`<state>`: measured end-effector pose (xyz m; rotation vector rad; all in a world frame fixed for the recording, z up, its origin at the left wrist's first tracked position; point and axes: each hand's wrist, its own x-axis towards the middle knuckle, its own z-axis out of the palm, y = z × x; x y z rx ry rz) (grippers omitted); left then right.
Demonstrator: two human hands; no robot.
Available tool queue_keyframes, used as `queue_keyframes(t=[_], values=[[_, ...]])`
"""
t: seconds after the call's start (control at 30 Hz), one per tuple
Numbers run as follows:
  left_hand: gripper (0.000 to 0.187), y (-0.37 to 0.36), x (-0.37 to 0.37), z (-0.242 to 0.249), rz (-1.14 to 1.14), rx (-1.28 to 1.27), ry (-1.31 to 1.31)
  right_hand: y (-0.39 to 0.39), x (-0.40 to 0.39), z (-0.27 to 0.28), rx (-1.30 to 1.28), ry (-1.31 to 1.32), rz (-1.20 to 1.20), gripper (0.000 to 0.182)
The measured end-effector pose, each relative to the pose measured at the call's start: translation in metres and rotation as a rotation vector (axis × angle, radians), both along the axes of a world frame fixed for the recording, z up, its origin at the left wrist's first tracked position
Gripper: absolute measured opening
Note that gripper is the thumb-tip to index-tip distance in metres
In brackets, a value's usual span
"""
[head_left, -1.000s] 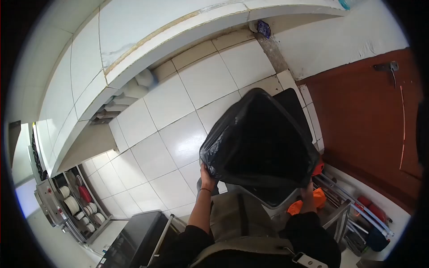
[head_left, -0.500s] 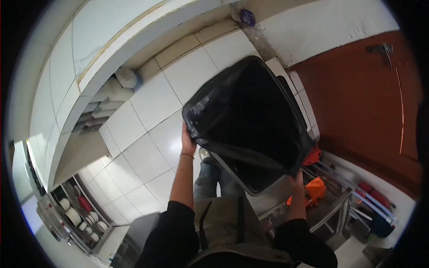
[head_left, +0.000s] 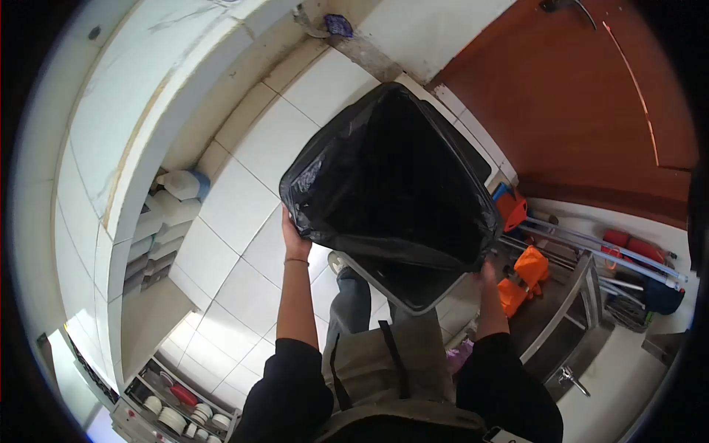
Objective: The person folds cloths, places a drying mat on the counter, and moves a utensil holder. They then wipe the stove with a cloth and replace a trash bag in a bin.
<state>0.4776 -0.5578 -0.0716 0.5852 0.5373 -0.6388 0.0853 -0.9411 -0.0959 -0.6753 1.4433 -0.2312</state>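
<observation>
A large trash bin [head_left: 422, 301] is held in front of me, its opening tilted toward me. A black garbage bag [head_left: 399, 184] lines it and folds over most of the rim. At the corner nearest me the grey rim shows bare, with the bag edge stretched across inside it. My left hand [head_left: 295, 236] grips the left side of the rim and bag, its fingers partly hidden. On the right corner, my right hand [head_left: 487, 277] is closed on the bag's edge at the rim, fingertips mostly hidden.
White floor tiles [head_left: 244, 199] lie under the bin. Plastic jugs [head_left: 181, 184] fill a shelf at left, with dishes [head_left: 171, 421] in a rack below. To the right are a brown door [head_left: 561, 111], a metal sink [head_left: 561, 332], orange gloves [head_left: 530, 269] and mop poles [head_left: 605, 251].
My view has turned and shifted, so the bin and both hands sit slightly further left. More of the sink shows at right. Both hands keep their hold on the bin and bag.
</observation>
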Motion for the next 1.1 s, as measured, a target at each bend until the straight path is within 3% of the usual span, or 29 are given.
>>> queue_keyframes(t=[0.07,0.13,0.23,0.37,0.57,0.67,0.73,0.87,0.93,0.97,1.1], values=[[0.05,-0.001,0.002,-0.002,-0.016,0.034,0.041,0.003,0.007,0.01,0.02,0.024,0.014,0.029],[0.051,0.001,0.001,-0.002,0.015,0.048,0.051,0.005,0.017,0.011,0.035,-0.253,0.044,0.034],[0.056,0.012,-0.005,0.009,-0.021,0.078,0.103,0.007,0.015,-0.005,0.056,-0.334,0.079,0.046],[0.055,0.021,-0.011,0.016,-0.072,0.113,0.108,0.02,0.017,-0.006,0.082,-0.251,-0.054,0.051],[0.051,0.04,-0.011,-0.001,-0.062,0.219,0.098,0.047,0.01,0.005,0.036,-0.259,-0.093,0.047],[0.048,0.049,-0.006,-0.013,-0.089,0.3,0.065,0.05,0.0,0.013,-0.058,-0.414,0.0,0.041],[0.045,0.041,-0.002,-0.005,-0.091,0.358,0.098,0.05,0.026,0.046,-0.158,-0.119,0.001,0.02],[0.042,0.05,-0.01,-0.002,-0.119,0.364,0.064,0.06,0.024,0.046,-0.175,-0.092,-0.044,0.01],[0.04,0.052,-0.022,0.003,-0.181,0.306,-0.123,0.072,0.031,0.064,-0.253,-0.065,-0.057,0.008],[0.039,0.052,-0.03,0.01,-0.18,0.35,0.019,0.079,0.033,0.066,-0.251,-0.069,-0.055,0.008],[0.037,0.034,-0.08,0.034,-0.128,0.343,0.129,0.104,0.023,0.071,-0.136,-0.114,-0.084,0.01]])
